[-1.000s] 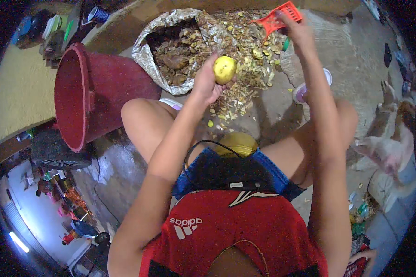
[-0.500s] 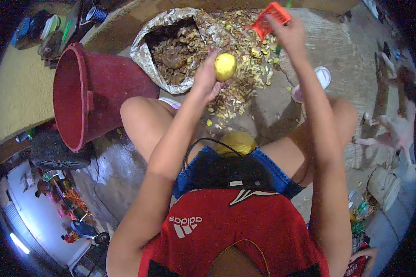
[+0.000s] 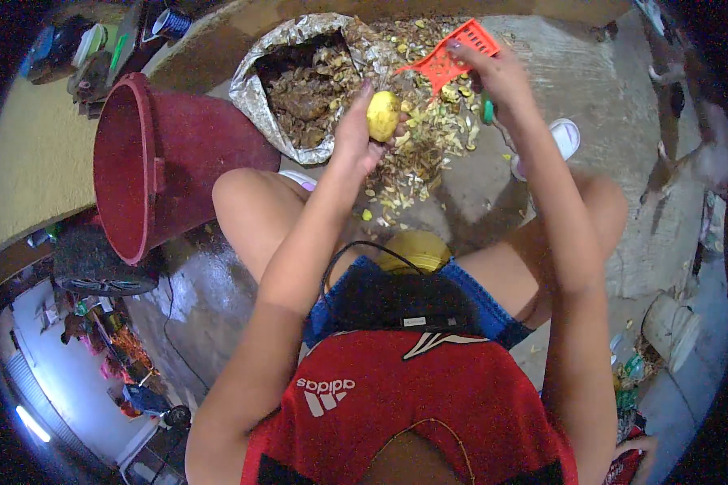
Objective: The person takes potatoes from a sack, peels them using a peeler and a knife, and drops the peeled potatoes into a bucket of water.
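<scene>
A round yellow fruit or vegetable (image 3: 383,116) sits in my left hand (image 3: 354,133), fingers wrapped round it; its kind is unclear. My right hand (image 3: 501,79) grips an orange slotted plastic tool (image 3: 455,58), its pointed corner close to the yellow piece. A green part (image 3: 487,107) shows below that hand; whether it belongs to the orange tool is hard to tell. Beneath both hands, yellow and brown peelings (image 3: 429,145) lie scattered over the floor. Beside my left hand, a whitish sack (image 3: 251,81) stands open, full of brownish scraps.
To the left lies a large dark red bin (image 3: 194,153) on its side. Between my legs is something round and yellow (image 3: 416,249). A tyre (image 3: 109,263) is farther left. At the right stands a blurred pale animal (image 3: 687,166), with a whitish bucket (image 3: 671,327) nearer me.
My right hand has come down with the orange tool, which has turned to show its slots. The yellow piece has shifted slightly left and turned in my left hand. The animal has moved.
</scene>
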A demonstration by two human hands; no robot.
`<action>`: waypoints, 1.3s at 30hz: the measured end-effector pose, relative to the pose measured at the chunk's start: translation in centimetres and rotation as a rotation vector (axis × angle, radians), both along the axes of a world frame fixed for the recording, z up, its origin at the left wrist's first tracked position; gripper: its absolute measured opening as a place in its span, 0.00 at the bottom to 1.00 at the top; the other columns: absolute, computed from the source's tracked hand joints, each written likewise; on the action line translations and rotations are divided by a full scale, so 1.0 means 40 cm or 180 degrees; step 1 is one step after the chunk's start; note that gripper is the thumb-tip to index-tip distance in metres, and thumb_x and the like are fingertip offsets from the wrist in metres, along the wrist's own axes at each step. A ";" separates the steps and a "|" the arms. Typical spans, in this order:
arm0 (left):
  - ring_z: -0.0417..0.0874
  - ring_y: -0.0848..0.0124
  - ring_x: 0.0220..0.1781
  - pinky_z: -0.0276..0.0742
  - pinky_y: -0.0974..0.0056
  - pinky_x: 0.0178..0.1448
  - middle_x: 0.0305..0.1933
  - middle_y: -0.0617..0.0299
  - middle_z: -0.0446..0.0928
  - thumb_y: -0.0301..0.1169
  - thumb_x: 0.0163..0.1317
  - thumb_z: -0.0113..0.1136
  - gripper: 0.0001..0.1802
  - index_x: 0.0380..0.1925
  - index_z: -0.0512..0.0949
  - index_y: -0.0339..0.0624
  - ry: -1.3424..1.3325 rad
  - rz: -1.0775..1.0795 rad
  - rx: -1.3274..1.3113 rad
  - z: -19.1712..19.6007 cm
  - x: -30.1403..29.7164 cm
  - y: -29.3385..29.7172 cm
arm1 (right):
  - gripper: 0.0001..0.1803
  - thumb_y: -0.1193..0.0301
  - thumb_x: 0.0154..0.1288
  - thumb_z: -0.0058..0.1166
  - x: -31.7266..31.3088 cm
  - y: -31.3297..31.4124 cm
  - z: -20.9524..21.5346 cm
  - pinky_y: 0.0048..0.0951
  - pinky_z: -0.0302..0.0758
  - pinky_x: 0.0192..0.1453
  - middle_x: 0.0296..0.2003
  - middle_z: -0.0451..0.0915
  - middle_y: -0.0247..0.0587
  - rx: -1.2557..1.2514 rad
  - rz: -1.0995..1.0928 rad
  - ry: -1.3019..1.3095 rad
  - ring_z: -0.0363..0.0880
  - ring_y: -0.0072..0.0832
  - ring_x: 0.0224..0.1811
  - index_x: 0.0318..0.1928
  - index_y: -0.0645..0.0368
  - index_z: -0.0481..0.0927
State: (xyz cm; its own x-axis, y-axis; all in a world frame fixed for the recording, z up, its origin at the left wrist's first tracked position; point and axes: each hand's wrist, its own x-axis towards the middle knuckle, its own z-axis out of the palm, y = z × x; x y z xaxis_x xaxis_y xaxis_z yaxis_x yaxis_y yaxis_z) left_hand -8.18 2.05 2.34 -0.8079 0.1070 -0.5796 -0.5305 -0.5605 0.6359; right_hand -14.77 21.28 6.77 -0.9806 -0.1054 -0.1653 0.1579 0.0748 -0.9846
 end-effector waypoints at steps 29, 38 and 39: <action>0.73 0.72 0.16 0.65 0.73 0.12 0.20 0.63 0.73 0.46 0.58 0.42 0.16 0.29 0.70 0.46 0.0114 -0.0177 -0.0178 0.022 0.013 0.023 | 0.16 0.60 0.47 0.58 -0.081 0.071 -0.060 0.22 0.65 0.28 0.22 0.76 0.31 0.0774 -0.0493 0.0630 0.69 0.17 0.22 0.33 0.57 0.79; 0.75 0.72 0.21 0.67 0.71 0.17 0.24 0.63 0.73 0.49 0.60 0.36 0.21 0.35 0.70 0.44 -0.0047 -0.0025 0.0377 0.031 0.014 0.034 | 0.14 0.61 0.48 0.58 0.005 -0.012 -0.010 0.17 0.61 0.26 0.21 0.74 0.27 0.0306 0.0281 -0.0025 0.65 0.13 0.22 0.31 0.59 0.78; 0.75 0.72 0.21 0.67 0.71 0.17 0.24 0.63 0.73 0.49 0.60 0.36 0.21 0.35 0.70 0.44 -0.0052 -0.0024 0.0381 0.040 0.009 0.049 | 0.15 0.61 0.48 0.59 0.021 -0.030 -0.017 0.18 0.63 0.28 0.22 0.74 0.27 0.0383 0.0521 0.0052 0.66 0.14 0.23 0.31 0.59 0.78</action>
